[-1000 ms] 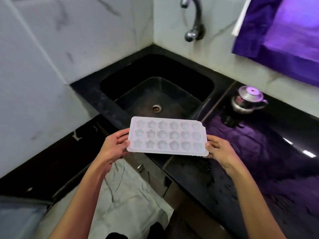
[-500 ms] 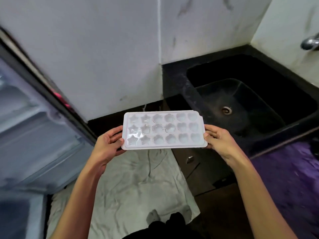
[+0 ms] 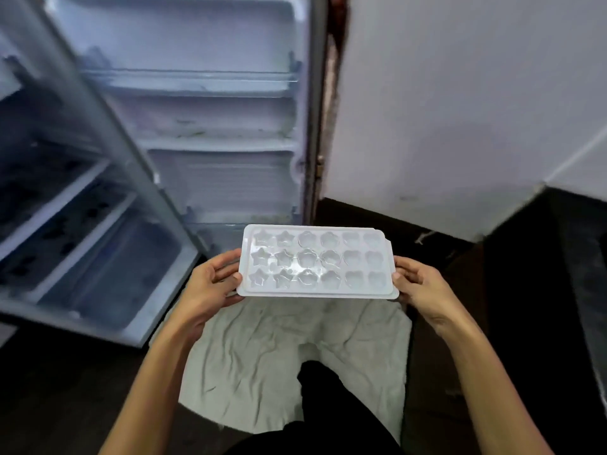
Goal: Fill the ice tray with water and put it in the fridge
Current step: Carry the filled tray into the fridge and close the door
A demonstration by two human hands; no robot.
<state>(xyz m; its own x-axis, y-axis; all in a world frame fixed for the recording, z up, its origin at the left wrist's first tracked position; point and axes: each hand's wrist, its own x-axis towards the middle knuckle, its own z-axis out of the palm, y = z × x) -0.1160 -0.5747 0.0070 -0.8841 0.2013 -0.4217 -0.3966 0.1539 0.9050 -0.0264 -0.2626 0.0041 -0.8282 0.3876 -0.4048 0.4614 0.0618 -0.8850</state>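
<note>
A white ice tray (image 3: 315, 261) with star and flower shaped cells is held level in front of me. My left hand (image 3: 210, 287) grips its left short edge and my right hand (image 3: 423, 285) grips its right short edge. The cells glisten as if holding water. The fridge (image 3: 75, 224) stands open at the left, its shelves and a bottom drawer showing. Its open door (image 3: 216, 126) with inner racks faces me just beyond the tray.
A crumpled pale cloth (image 3: 295, 356) lies on the dark floor under the tray. A white wall (image 3: 460, 110) stands to the right of the door. The black counter's end (image 3: 558, 274) rises at the far right.
The view has swung left from the sink to the open fridge. The tray stays level in both hands; sink and tap have left the frame.
</note>
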